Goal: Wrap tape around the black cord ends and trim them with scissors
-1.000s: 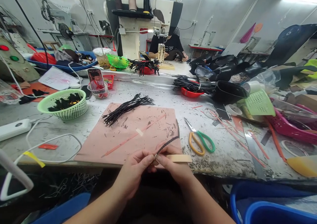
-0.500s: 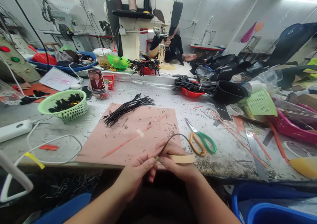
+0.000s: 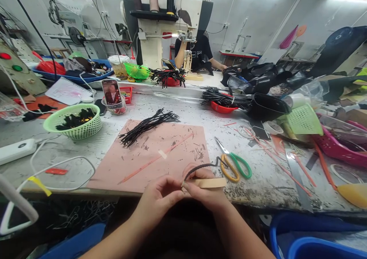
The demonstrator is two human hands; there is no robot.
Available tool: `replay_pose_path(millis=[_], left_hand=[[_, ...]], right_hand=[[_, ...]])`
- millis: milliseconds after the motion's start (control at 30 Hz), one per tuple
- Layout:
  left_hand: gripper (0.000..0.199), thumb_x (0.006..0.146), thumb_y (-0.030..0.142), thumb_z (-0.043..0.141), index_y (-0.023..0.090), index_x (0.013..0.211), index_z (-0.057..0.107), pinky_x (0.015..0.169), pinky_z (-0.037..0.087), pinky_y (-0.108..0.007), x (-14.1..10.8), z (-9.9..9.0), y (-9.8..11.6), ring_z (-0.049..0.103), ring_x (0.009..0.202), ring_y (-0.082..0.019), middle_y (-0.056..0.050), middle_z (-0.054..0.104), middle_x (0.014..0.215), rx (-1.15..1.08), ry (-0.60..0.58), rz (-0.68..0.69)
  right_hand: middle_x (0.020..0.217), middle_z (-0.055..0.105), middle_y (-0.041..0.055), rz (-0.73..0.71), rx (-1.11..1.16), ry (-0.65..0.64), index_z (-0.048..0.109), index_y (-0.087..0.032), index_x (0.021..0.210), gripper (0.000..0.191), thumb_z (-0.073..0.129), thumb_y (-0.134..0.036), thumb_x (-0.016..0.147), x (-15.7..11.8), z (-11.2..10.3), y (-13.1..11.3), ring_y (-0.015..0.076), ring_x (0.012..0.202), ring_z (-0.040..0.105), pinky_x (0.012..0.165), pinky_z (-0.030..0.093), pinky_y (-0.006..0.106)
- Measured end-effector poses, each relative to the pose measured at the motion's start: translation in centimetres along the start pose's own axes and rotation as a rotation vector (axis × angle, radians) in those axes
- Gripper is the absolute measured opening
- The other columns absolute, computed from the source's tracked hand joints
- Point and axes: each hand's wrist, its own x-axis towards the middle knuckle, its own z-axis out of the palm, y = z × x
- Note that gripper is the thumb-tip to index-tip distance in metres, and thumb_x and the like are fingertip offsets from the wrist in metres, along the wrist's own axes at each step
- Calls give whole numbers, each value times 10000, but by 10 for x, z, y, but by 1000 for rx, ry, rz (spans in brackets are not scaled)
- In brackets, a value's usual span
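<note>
A thin black braided cord (image 3: 200, 167) arches over my right hand (image 3: 205, 190), its free end bent near the scissors. That hand is closed around a roll of tan tape (image 3: 212, 183), seen edge-on, and on the cord as well. My left hand (image 3: 163, 194) meets it with thumb and index finger pinched at the cord's near end; the small detail between the fingertips is hidden. Beyond the hands, a bundle of black cords (image 3: 147, 125) lies on a pink sheet (image 3: 137, 159). Scissors (image 3: 233, 159) with orange and green handles rest to the right.
A green basket (image 3: 77, 131) of black pieces stands at left, near a propped phone (image 3: 111, 92). A red bowl (image 3: 222, 107) carries more cords beside a black bin (image 3: 269, 106). A steel ruler (image 3: 298, 182) lies at right. Behind a sewing machine (image 3: 149, 37) sits another person (image 3: 200, 50).
My left hand's fingers have opened into a wider curve, their tips still at the cord's end. The cord over my right hand sits lower and flatter. The person opposite has shifted an arm.
</note>
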Motion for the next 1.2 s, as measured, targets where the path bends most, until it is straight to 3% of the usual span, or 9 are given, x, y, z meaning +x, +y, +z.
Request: replay_pose_path(millis=[100, 333, 600, 667, 767, 867, 1000, 1100, 1200], left_hand=[[193, 661, 361, 666, 181, 598, 636, 632, 429, -267, 1, -1, 0, 564, 615, -167, -16, 637, 584, 74, 35, 3], [240, 692, 376, 625, 161, 597, 583, 575, 389, -251, 2, 0, -8, 499, 527, -125, 8, 561, 513, -108, -16, -75], [255, 663, 334, 620, 158, 520, 505, 462, 283, -211, 9, 6, -17, 356, 457, -77, 41, 443, 464, -238, 28, -201], [243, 648, 315, 625, 161, 513, 495, 453, 273, -208, 10, 6, -17, 343, 453, -74, 46, 431, 458, -236, 39, -197], [224, 622, 286, 638, 161, 512, 488, 448, 274, -201, 11, 2, -16, 344, 453, -68, 52, 425, 472, -246, 68, -190], [228, 607, 281, 642, 159, 513, 473, 429, 260, -191, 14, -3, -17, 340, 434, -53, 55, 421, 477, -329, 124, -254], [190, 587, 282, 624, 147, 555, 494, 397, 227, -177, 20, -5, -20, 330, 394, -34, 61, 418, 473, -433, 181, -366], [202, 581, 274, 644, 147, 552, 490, 402, 231, -169, 22, -4, -21, 362, 404, -34, 55, 448, 480, -412, 203, -336], [240, 597, 303, 671, 156, 553, 486, 422, 254, -178, 21, -3, -20, 394, 427, -48, 52, 474, 490, -307, 202, -270]], right_hand=[[656, 578, -2, 39, -160, 36, 568, -195, 640, 93, 619, -262, 677, 1, 0, 0, 137, 634, 525, 591, 412, 251], [648, 533, -18, 17, -255, -51, 523, -192, 650, 82, 531, -167, 729, 4, 1, -7, 115, 614, 512, 573, 415, 230], [773, 573, 52, -311, -815, -224, 546, -181, 772, 146, 427, -99, 796, 4, -2, -7, 162, 733, 520, 666, 429, 271], [783, 594, 76, -299, -1011, -231, 579, -164, 778, 188, 417, -69, 772, 12, -13, 0, 186, 734, 525, 680, 424, 301], [790, 616, 108, -50, -1292, -80, 620, -144, 739, 246, 404, -29, 718, 22, -52, 15, 215, 743, 539, 691, 418, 322], [898, 629, 125, 127, -1351, 88, 644, -126, 895, 291, 410, -71, 732, 18, -108, 26, 232, 866, 551, 762, 415, 317], [769, 652, 108, 626, -1443, 167, 677, -172, 831, 268, 432, -254, 761, -5, -167, 30, 239, 743, 591, 630, 423, 316], [732, 653, 165, 788, -1480, 155, 674, -143, 683, 350, 414, -356, 778, -22, -190, 28, 286, 734, 606, 605, 414, 352], [832, 662, 184, 889, -1498, 221, 684, -149, 726, 444, 370, -453, 803, -33, -193, 29, 312, 789, 614, 617, 427, 379]])
